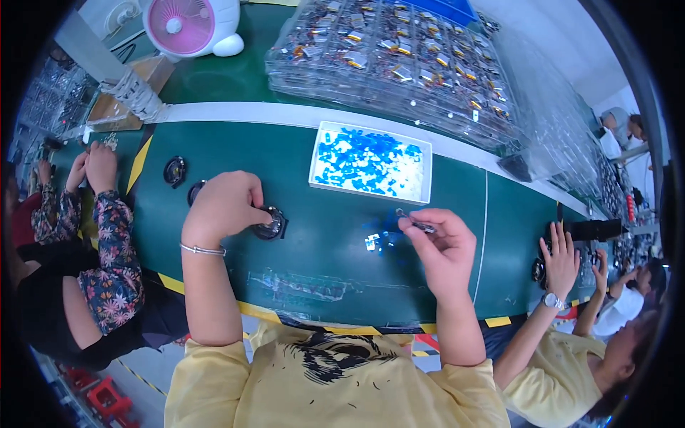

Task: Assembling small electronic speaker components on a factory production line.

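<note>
My left hand (222,205) is closed, its thumb and fingertips holding a round black part (272,230) down on the green table. Another round black part (195,191) is partly hidden behind that hand, and a third black ring-shaped part (175,171) lies farther left. In a closed grip, my right hand (448,250) has what look like small metal tweezers (421,224), tip toward the upper left. Just left of the tip, small blue film pieces (385,240) lie loose on the table. Beyond them, a white tray (314,177) contains many more blue pieces.
Stacked clear plastic trays (357,89) of small electronic parts stand at the back, behind a white rail (242,113). A pink and white fan (187,28) is at the far left. Co-workers' hands (100,167) are on the left, and another person's hand (562,260) on the right.
</note>
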`<action>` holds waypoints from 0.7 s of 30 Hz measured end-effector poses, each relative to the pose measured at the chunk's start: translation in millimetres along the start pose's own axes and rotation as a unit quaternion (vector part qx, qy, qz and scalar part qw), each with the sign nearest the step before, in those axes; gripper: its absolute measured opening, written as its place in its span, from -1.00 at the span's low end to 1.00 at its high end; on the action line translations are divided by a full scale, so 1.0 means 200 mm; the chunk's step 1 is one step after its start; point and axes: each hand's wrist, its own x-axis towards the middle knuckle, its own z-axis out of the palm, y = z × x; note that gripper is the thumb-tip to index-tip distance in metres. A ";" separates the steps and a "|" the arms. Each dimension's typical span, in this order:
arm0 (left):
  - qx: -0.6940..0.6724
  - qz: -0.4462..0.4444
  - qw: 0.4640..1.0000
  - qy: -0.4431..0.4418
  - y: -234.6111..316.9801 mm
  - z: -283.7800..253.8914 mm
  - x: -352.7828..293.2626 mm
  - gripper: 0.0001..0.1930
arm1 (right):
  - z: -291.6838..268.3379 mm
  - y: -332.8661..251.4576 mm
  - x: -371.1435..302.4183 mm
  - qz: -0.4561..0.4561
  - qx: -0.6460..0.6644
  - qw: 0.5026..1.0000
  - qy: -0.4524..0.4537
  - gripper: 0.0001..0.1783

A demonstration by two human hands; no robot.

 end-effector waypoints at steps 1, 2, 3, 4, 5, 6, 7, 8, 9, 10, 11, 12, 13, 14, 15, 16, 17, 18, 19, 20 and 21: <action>0.000 0.006 1.000 -0.002 0.00 0.03 0.01 -0.74 | 0.00 0.00 -0.01 0.005 -0.011 1.000 -0.001 -0.80; -0.010 0.056 0.997 0.048 -0.01 0.07 0.03 -0.74 | 0.00 -0.01 -0.01 -0.005 -0.015 1.000 0.006 -0.82; -0.019 0.104 0.990 0.098 0.00 0.08 0.04 -0.73 | 0.00 -0.02 -0.02 -0.006 -0.017 1.000 0.010 -0.82; -0.019 0.107 0.989 0.097 0.01 0.09 0.03 -0.73 | 0.00 -0.02 -0.02 -0.028 -0.060 0.998 0.017 -0.84; -0.118 0.097 0.984 0.094 0.04 0.09 0.03 -0.73 | 0.00 -0.03 -0.02 -0.049 -0.103 0.993 0.024 -0.87; -0.216 0.086 0.969 0.089 0.07 0.09 0.02 -0.72 | 0.00 -0.03 -0.02 -0.049 -0.104 0.993 0.027 -0.87; -0.215 0.088 0.969 0.087 0.10 0.09 0.01 -0.72 | 0.00 -0.04 -0.02 -0.088 -0.148 0.984 0.039 -0.88; -0.169 0.095 0.972 0.132 0.12 0.09 -0.01 -0.71 | 0.00 -0.04 -0.02 -0.125 -0.192 0.972 0.050 -0.89; -0.124 0.100 0.971 0.176 0.15 0.09 -0.02 -0.70 | 0.00 -0.04 -0.02 -0.124 -0.193 0.972 0.051 -0.89; -0.124 0.100 0.972 0.175 0.16 0.11 -0.01 -0.70 | 0.00 -0.04 -0.01 -0.134 -0.201 0.969 0.057 -0.88; -0.095 0.124 0.974 0.166 0.17 0.14 0.00 -0.71 | 0.01 -0.04 -0.02 -0.144 -0.209 0.965 0.064 -0.88; -0.066 0.148 0.974 0.158 0.17 0.16 0.00 -0.71 | 0.01 -0.05 -0.02 -0.143 -0.209 0.965 0.063 -0.88; -0.066 0.147 0.974 0.157 0.15 0.16 0.01 -0.71 | 0.01 -0.05 -0.02 -0.146 -0.221 0.962 0.065 -0.88; -0.042 0.147 0.981 0.122 0.13 0.16 0.02 -0.69 | 0.01 -0.06 -0.02 -0.149 -0.233 0.959 0.067 -0.88; -0.018 0.149 0.985 0.086 0.12 0.15 0.03 -0.66 | 0.01 -0.06 -0.02 -0.148 -0.233 0.959 0.067 -0.88; -0.018 0.149 0.985 0.085 0.10 0.14 0.03 -0.66 | 0.02 -0.07 -0.01 -0.152 -0.249 0.954 0.067 -0.88; -0.088 0.111 0.988 0.065 0.09 0.11 0.03 -0.66 | 0.02 -0.07 -0.01 -0.156 -0.265 0.949 0.067 -0.88; -0.157 0.072 0.984 0.043 0.08 0.09 0.02 -0.66 | 0.03 -0.07 -0.01 -0.154 -0.266 0.949 0.068 -0.88; -0.157 0.072 0.984 0.041 0.10 0.08 0.00 -0.66 | 0.04 -0.07 -0.01 -0.157 -0.266 0.949 0.066 -0.88; -0.155 0.088 0.980 0.086 0.12 0.07 -0.02 -0.67 | 0.05 -0.06 -0.01 -0.161 -0.266 0.948 0.064 -0.88; -0.152 0.103 0.974 0.131 0.14 0.08 -0.05 -0.69 | 0.06 -0.06 -0.01 -0.159 -0.268 0.948 0.066 -0.88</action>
